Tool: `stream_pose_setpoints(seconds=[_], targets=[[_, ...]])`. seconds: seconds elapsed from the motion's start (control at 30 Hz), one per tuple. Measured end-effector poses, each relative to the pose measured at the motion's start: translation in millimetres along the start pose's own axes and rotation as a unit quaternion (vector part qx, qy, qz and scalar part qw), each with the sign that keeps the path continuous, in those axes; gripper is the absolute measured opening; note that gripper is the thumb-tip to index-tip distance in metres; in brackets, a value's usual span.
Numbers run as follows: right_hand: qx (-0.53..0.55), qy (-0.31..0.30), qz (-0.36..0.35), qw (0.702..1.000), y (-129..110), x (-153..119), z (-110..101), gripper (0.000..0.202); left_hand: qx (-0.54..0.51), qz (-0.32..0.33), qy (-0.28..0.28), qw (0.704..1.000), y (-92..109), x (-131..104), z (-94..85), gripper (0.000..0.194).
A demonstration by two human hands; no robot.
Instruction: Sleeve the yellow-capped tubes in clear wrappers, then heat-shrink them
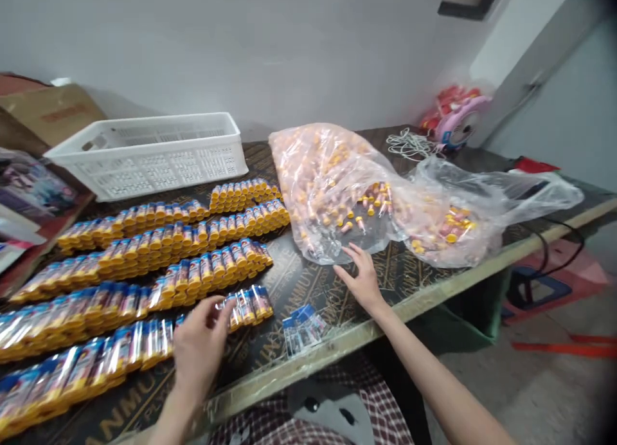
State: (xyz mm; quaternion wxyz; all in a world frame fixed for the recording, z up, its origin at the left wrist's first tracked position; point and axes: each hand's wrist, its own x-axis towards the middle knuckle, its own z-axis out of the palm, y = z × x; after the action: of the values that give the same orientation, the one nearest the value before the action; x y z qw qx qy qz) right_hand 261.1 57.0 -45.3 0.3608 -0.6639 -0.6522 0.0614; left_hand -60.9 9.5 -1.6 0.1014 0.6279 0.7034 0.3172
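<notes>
My left hand (200, 345) is over the front row of small tubes (250, 305), which have blue tops, yellow bottoms and shiny printed wraps. Its thumb and fingers are bent together at a tube in that row, partly hiding it. My right hand (362, 281) reaches over the table with fingers apart and nothing in them, just short of the mouth of a large clear plastic bag (308, 175). Small pink-and-yellow pieces (359, 223) fill the bag, some loose at its opening. Between my hands lie flat clear printed sleeves (303, 329) with blue ends.
Several stacked rows of tubes (193, 274) cover the left of the dark table (284, 265). Behind them stands a white plastic crate (178, 165), with a cardboard box (53, 114) further left. A pink fan (463, 125) and white cord (409, 144) sit back right; a pink stool (563, 278) is below.
</notes>
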Motion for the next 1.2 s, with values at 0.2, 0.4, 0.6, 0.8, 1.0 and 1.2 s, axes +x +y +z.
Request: stream_pose_setpoints(seconds=[0.2, 0.4, 0.6, 0.8, 1.0, 1.2], targets=[[-0.138, -0.027, 0.112, 0.984, 38, 97, 25, 0.041, 0.078, 0.136, -0.296, 0.942, 67, -31, 62.6, 0.038], [-0.184, -0.044, 0.199, 0.961, 52, 155, 40, 0.053, 0.205, 0.119, -0.333, 0.913, 84, -22, 84.6, 0.031], [-0.210, -0.066, 0.238, 0.946, 54, 174, 53, 0.060, 0.233, 0.129, -0.351, 0.898, 86, -19, 84.6, 0.020], [-0.217, -0.123, 0.200, 0.948, 57, 160, 46, 0.058, 0.218, 0.099, -0.387, 0.890, 84, -18, 80.6, 0.024], [-0.222, -0.169, 0.112, 0.954, 50, 101, 27, 0.044, 0.082, 0.069, -0.332, 0.937, 79, -13, 83.3, 0.004], [-0.202, -0.197, 0.020, 0.959, 36, 38, 3, 0.038, -0.123, 0.031, -0.293, 0.948, 92, -5, 106.7, 0.009]])
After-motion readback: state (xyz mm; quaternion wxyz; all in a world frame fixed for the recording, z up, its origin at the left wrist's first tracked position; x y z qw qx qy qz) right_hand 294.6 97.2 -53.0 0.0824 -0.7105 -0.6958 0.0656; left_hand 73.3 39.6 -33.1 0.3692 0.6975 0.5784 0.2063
